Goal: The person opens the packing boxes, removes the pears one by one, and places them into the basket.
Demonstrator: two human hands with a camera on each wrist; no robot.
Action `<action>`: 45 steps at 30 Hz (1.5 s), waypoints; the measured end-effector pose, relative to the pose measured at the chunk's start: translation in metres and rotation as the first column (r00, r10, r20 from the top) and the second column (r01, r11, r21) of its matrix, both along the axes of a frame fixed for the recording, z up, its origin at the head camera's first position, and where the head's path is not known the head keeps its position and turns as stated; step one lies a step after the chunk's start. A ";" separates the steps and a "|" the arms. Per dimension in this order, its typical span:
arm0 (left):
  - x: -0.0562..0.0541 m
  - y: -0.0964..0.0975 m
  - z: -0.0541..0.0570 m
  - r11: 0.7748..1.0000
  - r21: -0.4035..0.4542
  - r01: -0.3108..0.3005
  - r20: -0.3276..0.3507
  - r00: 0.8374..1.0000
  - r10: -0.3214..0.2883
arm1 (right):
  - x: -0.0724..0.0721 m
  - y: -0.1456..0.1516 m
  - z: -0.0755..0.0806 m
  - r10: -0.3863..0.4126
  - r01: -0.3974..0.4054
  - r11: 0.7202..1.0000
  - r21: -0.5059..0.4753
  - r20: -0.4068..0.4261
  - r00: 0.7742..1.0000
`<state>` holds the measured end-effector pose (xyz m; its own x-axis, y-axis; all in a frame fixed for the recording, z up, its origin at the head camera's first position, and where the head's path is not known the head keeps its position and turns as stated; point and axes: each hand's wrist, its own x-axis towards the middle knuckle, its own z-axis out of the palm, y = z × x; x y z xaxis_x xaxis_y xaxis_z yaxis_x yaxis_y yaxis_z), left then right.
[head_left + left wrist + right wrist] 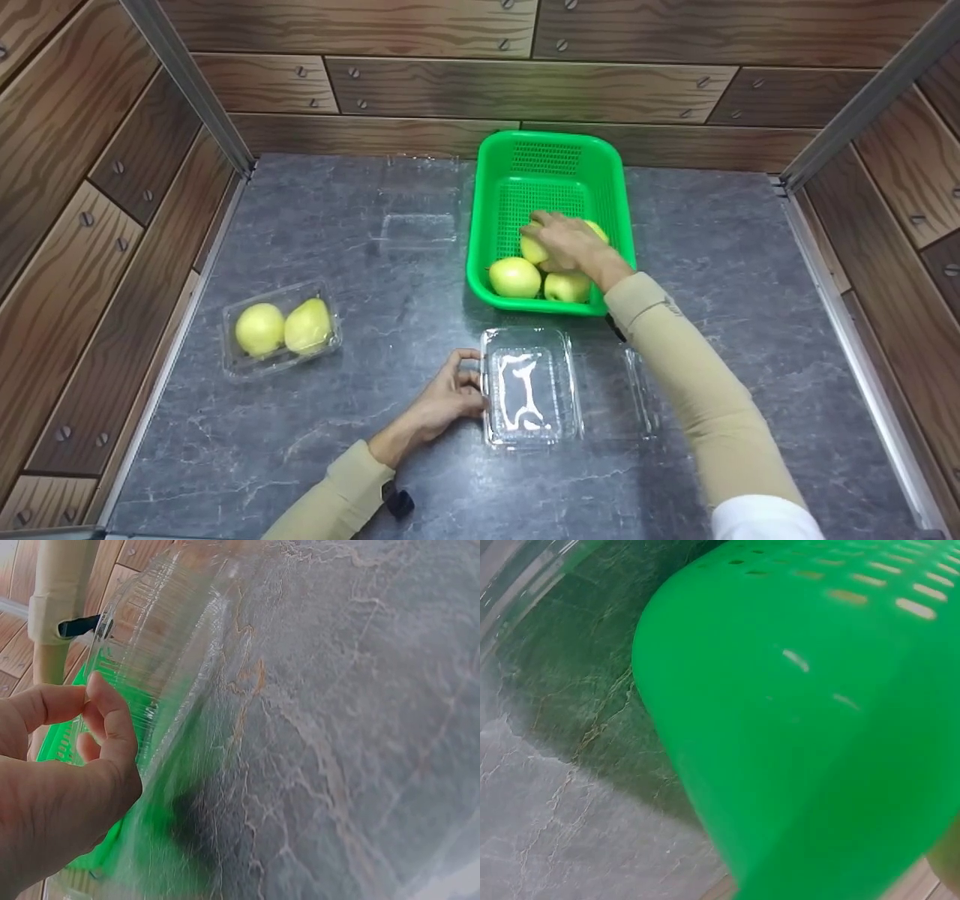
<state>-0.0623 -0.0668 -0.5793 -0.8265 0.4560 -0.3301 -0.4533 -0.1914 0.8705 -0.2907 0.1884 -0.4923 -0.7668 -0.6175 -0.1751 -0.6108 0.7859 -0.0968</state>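
My left hand [442,401] pinches the left rim of an open clear plastic clamshell container [529,390] on the table. In the left wrist view, the thumb and fingers [112,716] meet at the container's thin edge [97,652]. My right hand [566,244] reaches into a green plastic basket [476,225], its fingers curled over a yellow-green apple [534,246]. More apples [514,277] lie around it at the basket's near end. The right wrist view shows mostly the basket's outer wall [795,750]; the hand is out of that view.
At the left, a clear container [281,364] holds two yellow-green fruits [260,330]. Another clear clamshell [418,229] lies left of the basket. The near container's transparent lid [637,397] spreads right, beneath my right forearm. Wood-patterned walls [450,86] enclose the grey marbled table.
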 end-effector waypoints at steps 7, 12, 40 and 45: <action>0.000 0.000 0.001 1.000 0.002 0.001 0.004 1.000 -0.001 | 0.002 -0.002 -0.002 -0.001 0.001 1.000 0.009 0.022 1.000; 0.000 0.001 0.000 1.000 0.000 0.000 -0.003 1.000 0.000 | 0.002 0.001 -0.002 0.020 -0.020 1.000 -0.006 0.006 1.000; 0.000 0.002 0.000 1.000 -0.026 -0.007 -0.018 1.000 0.006 | 0.036 0.040 0.022 0.033 -0.053 0.987 -0.155 -0.128 0.991; 0.000 0.003 0.000 1.000 -0.020 0.000 -0.019 1.000 0.000 | 0.047 0.047 0.024 0.036 -0.071 0.978 -0.199 -0.174 0.984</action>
